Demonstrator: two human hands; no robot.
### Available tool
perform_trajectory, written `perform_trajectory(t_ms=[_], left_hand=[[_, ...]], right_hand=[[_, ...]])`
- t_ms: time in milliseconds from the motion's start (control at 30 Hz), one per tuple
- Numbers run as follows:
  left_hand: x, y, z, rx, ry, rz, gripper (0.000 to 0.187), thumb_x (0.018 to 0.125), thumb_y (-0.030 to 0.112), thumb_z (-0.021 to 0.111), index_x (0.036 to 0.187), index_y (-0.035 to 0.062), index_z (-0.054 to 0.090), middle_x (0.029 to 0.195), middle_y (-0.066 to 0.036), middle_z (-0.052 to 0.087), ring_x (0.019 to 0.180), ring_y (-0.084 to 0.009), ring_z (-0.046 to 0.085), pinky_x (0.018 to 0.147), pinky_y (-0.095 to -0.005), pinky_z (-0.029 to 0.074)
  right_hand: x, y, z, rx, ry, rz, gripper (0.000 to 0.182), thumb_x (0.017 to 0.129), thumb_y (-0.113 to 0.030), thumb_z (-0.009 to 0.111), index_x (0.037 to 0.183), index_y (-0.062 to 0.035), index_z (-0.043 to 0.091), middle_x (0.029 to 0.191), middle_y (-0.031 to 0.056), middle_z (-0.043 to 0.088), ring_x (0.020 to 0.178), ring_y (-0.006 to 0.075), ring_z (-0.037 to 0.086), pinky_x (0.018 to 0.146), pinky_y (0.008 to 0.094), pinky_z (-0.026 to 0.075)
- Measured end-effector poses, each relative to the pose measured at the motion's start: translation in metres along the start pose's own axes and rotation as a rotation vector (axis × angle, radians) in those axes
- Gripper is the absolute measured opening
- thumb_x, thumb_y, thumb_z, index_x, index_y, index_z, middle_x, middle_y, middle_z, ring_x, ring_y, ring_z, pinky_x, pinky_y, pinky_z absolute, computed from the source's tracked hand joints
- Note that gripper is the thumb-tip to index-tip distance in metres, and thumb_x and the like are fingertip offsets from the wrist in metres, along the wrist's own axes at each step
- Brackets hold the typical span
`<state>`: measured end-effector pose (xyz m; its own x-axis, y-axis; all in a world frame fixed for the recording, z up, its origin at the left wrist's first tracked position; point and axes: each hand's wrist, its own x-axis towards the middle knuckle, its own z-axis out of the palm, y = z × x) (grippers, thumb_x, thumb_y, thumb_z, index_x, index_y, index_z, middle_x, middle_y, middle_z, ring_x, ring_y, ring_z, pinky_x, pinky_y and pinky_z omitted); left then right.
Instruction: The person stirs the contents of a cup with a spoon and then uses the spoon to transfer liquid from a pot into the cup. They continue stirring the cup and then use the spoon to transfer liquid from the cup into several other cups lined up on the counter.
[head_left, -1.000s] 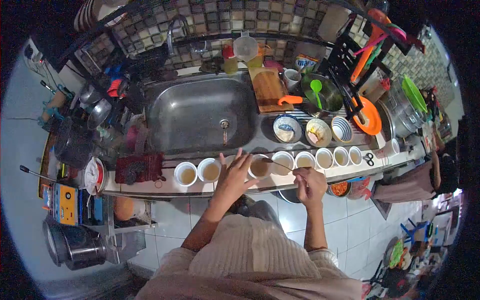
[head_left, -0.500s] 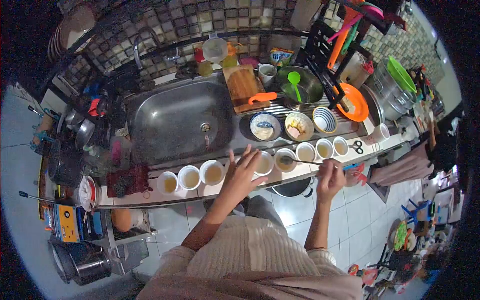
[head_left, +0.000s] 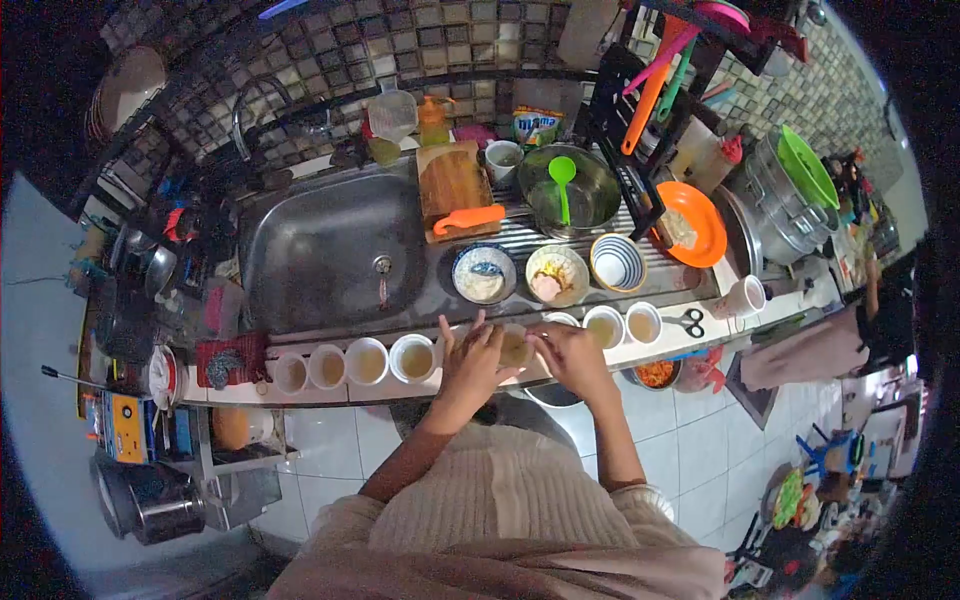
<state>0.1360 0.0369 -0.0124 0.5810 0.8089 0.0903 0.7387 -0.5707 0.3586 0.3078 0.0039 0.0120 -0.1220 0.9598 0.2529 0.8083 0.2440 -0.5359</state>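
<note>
A row of small white cups point(head_left: 367, 362) with pale yellowish liquid runs along the counter's front edge. My left hand point(head_left: 470, 370) is at one cup point(head_left: 515, 349), its index finger and thumb about the left side and the other fingers spread. My right hand point(head_left: 578, 362) is closed, its fingertips at the right rim of that cup. Whatever it pinches is hidden; the spoon's handle cannot be made out. Another cup point(head_left: 604, 327) stands just right of my right hand. Behind my hands sit a bowl of white paste point(head_left: 483, 275) and a bowl of mixed seasoning point(head_left: 556, 276).
The steel sink point(head_left: 330, 250) lies at the left. A wooden board point(head_left: 450, 180) with an orange-handled tool point(head_left: 470, 219), a pot point(head_left: 590, 190) with a green spoon point(head_left: 563, 185), a striped bowl point(head_left: 618, 263) and an orange plate point(head_left: 708, 225) stand behind. Scissors point(head_left: 687, 321) lie at the right.
My right hand has moved left from holding a spoon in a cup to the cup beside my left hand. The view has shifted, and the spoon no longer shows clearly.
</note>
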Motion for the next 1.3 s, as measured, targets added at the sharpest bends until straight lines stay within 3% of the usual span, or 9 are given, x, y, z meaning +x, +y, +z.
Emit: perform_trajectory(t_ms=[133,300,400,567,667,833,1033,1100,1300], left_hand=[[0.002,0.005,-0.002,0.048,0.018,-0.02,0.062,0.064,0.039,0.067,0.112,0.0043,0.05,0.112,-0.009,0.053,0.122,-0.0243,0.034,0.096,-0.0646,-0.001],[0.002,0.011,0.0,0.059,-0.03,-0.106,0.057,0.064,0.039,0.067,0.112,0.0131,0.051,0.114,-0.003,0.052,0.125,-0.0241,0.029,0.091,-0.07,-0.003],[0.003,0.015,0.0,0.075,-0.096,-0.177,0.056,0.065,0.038,0.067,0.113,0.0143,0.05,0.116,-0.003,0.051,0.126,-0.0245,0.028,0.092,-0.0701,-0.001],[0.001,0.016,0.011,-0.03,-0.001,-0.247,0.058,0.064,0.034,0.069,0.114,0.0135,0.05,0.117,-0.003,0.05,0.127,-0.0245,0.026,0.089,-0.0724,0.002],[0.001,0.017,0.008,-0.086,0.032,-0.223,0.059,0.062,0.033,0.07,0.114,0.0139,0.049,0.118,-0.003,0.049,0.127,-0.0243,0.024,0.088,-0.0734,0.001],[-0.002,0.022,0.01,-0.013,0.023,-0.287,0.06,0.062,0.033,0.07,0.115,0.0141,0.049,0.119,-0.002,0.049,0.128,-0.0234,0.022,0.088,-0.0724,-0.007],[0.002,0.03,0.003,-0.023,-0.035,-0.349,0.064,0.06,0.034,0.071,0.116,0.0142,0.048,0.121,-0.001,0.047,0.129,-0.0221,0.021,0.087,-0.0722,-0.009],[0.004,0.033,-0.002,-0.018,-0.088,-0.373,0.067,0.059,0.034,0.072,0.118,0.0142,0.046,0.123,-0.001,0.046,0.129,-0.0219,0.02,0.086,-0.0731,-0.008],[0.001,0.024,0.009,-0.034,-0.052,-0.372,0.067,0.059,0.032,0.072,0.118,0.0143,0.046,0.123,-0.003,0.046,0.129,-0.0224,0.021,0.085,-0.0734,-0.009]], right_hand=[[0.011,-0.008,0.001,0.139,0.048,-0.256,0.012,0.073,-0.009,0.058,0.084,-0.0056,0.062,0.073,0.0122,0.062,0.06,0.0282,0.059,0.056,0.0361,0.046],[0.016,0.0,-0.013,-0.129,-0.263,-0.252,0.014,0.072,-0.016,0.057,0.084,-0.0115,0.064,0.071,0.0124,0.061,0.059,0.0288,0.058,0.055,0.0375,0.046],[0.022,0.008,-0.009,-0.127,-0.22,-0.2,0.014,0.073,-0.019,0.057,0.084,-0.0118,0.063,0.069,0.0115,0.061,0.059,0.028,0.058,0.055,0.0376,0.046],[0.019,0.017,-0.002,-0.001,-0.234,-0.49,0.019,0.077,-0.02,0.055,0.094,-0.014,0.063,0.072,0.0123,0.062,0.06,0.0263,0.059,0.053,0.0354,0.046],[0.026,0.011,-0.02,-0.128,-0.317,-0.333,0.018,0.076,-0.02,0.055,0.092,-0.0142,0.063,0.074,0.0113,0.062,0.062,0.0264,0.06,0.055,0.0357,0.046],[0.027,0.022,-0.006,0.044,-0.169,-0.484,0.017,0.078,-0.022,0.055,0.09,-0.0154,0.064,0.07,0.0119,0.061,0.06,0.0274,0.059,0.054,0.0385,0.045],[0.03,0.019,-0.025,-0.069,-0.34,-0.318,0.015,0.077,-0.021,0.055,0.086,-0.012,0.065,0.07,0.0139,0.06,0.061,0.0291,0.058,0.055,0.0379,0.045],[0.026,0.026,-0.014,0.086,-0.257,-0.511,0.014,0.078,-0.018,0.055,0.083,-0.0079,0.064,0.074,0.0143,0.061,0.063,0.0283,0.059,0.056,0.0354,0.046],[0.019,0.04,-0.048,0.34,-0.102,-0.418,0.011,0.077,-0.01,0.055,0.083,-0.0042,0.063,0.08,0.0113,0.064,0.069,0.0237,0.062,0.061,0.0294,0.048]])
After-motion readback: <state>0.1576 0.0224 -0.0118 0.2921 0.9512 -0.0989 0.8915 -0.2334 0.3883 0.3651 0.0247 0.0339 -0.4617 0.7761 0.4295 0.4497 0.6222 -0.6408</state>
